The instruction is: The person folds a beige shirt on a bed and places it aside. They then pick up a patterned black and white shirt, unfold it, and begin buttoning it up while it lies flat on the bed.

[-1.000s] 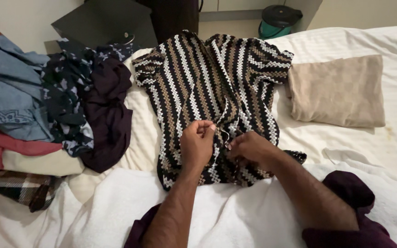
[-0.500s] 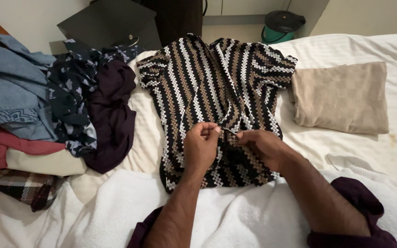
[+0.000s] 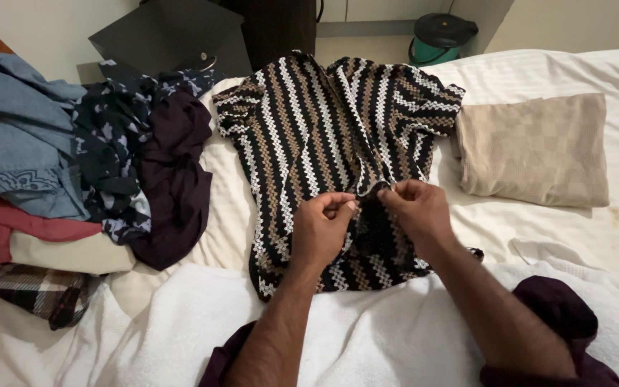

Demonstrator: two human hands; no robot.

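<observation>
A black, brown and white zigzag-striped shirt (image 3: 324,136) lies flat on the bed, collar away from me. My left hand (image 3: 320,229) pinches one edge of its front opening near the middle. Close beside it, my right hand (image 3: 417,211) pinches the other edge, the fingertips of both hands almost touching. Both hands rest on the lower half of the shirt and hide part of the placket.
A folded beige cloth (image 3: 539,147) lies to the right on the white bedding (image 3: 395,337). A heap of clothes (image 3: 73,165) in blue, dark purple, red and plaid fills the left. A green bin (image 3: 438,39) and a dark case (image 3: 166,36) stand beyond the bed.
Both hands have moved slightly up the shirt's front opening, keeping their pinch on its edges. The shirt itself has barely shifted.
</observation>
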